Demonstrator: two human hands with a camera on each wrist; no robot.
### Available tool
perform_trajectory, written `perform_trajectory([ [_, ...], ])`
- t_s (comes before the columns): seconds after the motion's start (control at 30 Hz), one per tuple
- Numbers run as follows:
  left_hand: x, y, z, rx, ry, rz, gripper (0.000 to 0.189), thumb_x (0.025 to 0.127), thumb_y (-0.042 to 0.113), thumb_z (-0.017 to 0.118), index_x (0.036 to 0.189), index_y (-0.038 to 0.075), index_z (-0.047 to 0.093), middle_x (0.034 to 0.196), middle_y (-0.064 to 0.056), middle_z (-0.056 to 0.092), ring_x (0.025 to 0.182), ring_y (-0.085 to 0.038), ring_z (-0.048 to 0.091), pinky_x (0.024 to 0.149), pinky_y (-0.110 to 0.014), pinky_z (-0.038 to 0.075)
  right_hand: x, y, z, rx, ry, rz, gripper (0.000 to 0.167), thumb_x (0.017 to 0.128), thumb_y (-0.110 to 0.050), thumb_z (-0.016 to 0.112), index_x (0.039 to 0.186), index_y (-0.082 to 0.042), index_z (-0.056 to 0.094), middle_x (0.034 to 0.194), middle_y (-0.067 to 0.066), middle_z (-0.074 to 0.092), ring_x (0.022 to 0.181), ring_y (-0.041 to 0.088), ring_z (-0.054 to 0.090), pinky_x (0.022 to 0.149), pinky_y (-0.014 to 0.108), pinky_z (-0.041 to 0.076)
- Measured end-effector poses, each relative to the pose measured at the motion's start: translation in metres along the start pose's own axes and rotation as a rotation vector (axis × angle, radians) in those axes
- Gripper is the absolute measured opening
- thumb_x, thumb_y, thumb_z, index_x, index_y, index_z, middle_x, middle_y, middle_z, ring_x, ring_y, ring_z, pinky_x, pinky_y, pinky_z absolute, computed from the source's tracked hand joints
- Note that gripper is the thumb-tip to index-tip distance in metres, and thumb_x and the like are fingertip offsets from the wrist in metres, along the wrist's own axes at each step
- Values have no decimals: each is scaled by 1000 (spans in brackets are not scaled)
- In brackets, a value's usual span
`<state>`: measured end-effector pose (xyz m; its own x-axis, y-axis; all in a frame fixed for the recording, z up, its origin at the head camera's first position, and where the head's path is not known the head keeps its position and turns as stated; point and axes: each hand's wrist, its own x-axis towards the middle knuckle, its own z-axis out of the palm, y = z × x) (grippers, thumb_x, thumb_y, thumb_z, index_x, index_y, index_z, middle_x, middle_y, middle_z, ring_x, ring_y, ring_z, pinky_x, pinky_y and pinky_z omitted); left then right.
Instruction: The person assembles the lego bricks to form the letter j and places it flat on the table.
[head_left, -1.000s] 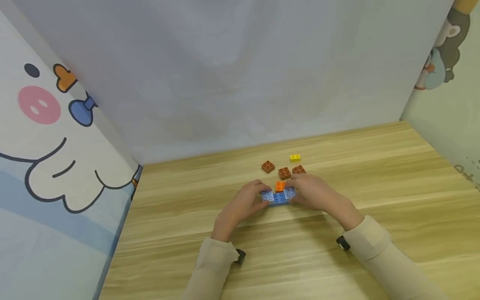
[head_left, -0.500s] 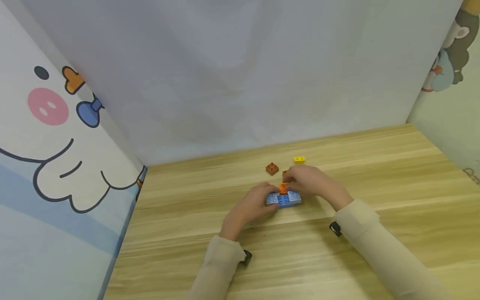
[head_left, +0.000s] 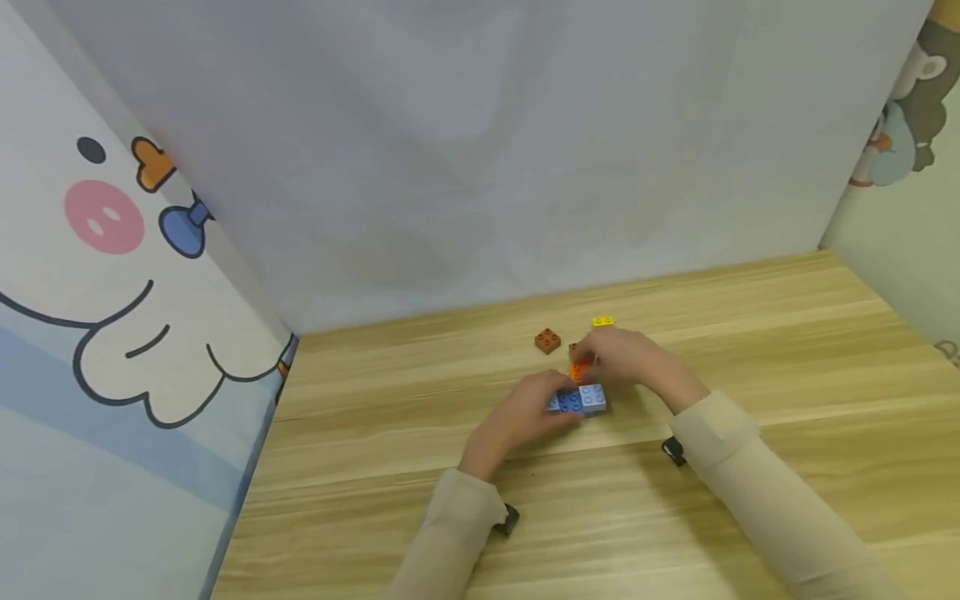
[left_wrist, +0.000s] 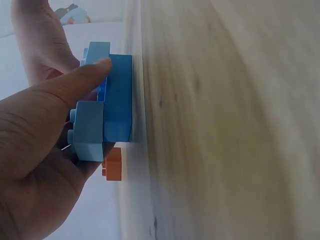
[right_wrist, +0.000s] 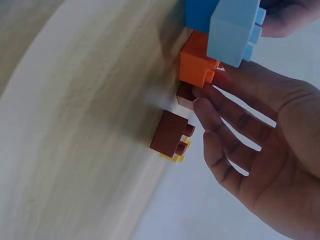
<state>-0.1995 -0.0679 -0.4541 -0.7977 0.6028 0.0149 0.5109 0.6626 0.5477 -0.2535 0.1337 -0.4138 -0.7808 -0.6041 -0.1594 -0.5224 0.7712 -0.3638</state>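
My left hand (head_left: 525, 414) grips a blue toy building brick (left_wrist: 119, 95), thumb across its near side and fingers behind. Two light blue bricks (head_left: 592, 397) sit on top of it, one at each end, with a gap between them; the hand partly covers the left one. Just behind this stack is a small orange brick (right_wrist: 194, 61), pinched by my right hand (head_left: 622, 358). In the right wrist view its other fingers (right_wrist: 215, 142) are spread loosely beside two brown bricks, and the thumb is out of sight.
Behind the orange brick lies a half-hidden brown brick (head_left: 573, 348), with another brown brick (head_left: 547, 340) farther left. A yellow brick (head_left: 603, 322) is beyond the right hand. The wooden table (head_left: 360, 467) ends at a pale curtain (head_left: 480, 167) at the back.
My right hand has left the light blue brick at the right end and moved back to the orange brick. The left hand has slid right along the blue stack. The head view has shifted slightly.
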Motion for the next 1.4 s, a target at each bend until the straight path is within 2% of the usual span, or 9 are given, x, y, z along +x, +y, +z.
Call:
perform_trajectory([
  [0.13,1,-1,2,-10,-3,-1,36,99,29,68,128,8,65,122,-5,68,106,-14,62,97,-30,53,-1,3,2,13,4,-1,24,96,-18,72,117,-8,75,115,11,76,108,31,70,92,50,57],
  [0.43,3,-6,7,-76,-26,-19,41,101,33,65,134,9,63,127,-4,64,112,-14,60,103,-32,51,-7,7,5,5,48,1,30,97,-20,71,122,-4,72,122,16,73,114,35,68,98,53,55],
  [0.87,4,-8,8,-106,-32,-37,44,101,33,65,138,9,61,130,-7,63,117,-18,61,106,-35,50,-24,0,-10,9,61,9,32,97,-18,69,126,-3,69,124,16,72,114,36,67,98,53,55],
  [1.13,5,-10,9,-107,-32,-46,44,101,33,65,137,9,61,131,-6,63,116,-18,60,106,-36,50,-32,-1,-21,-13,59,-25,27,97,-16,70,121,-4,71,121,15,74,112,34,69,97,51,56],
  [1.23,5,-9,9,-104,-34,-48,44,101,33,65,137,8,61,131,-7,62,116,-18,60,106,-36,50,-37,-3,-24,17,44,-23,28,97,-17,69,122,-5,71,122,14,73,113,33,68,99,52,55],
  [1.4,5,-7,8,-112,-35,-45,44,101,32,65,137,7,61,130,-7,62,112,-16,59,102,-32,50,-43,-7,-25,69,18,-80,26,97,-14,69,121,-4,71,119,13,73,109,31,68,98,50,55],
])
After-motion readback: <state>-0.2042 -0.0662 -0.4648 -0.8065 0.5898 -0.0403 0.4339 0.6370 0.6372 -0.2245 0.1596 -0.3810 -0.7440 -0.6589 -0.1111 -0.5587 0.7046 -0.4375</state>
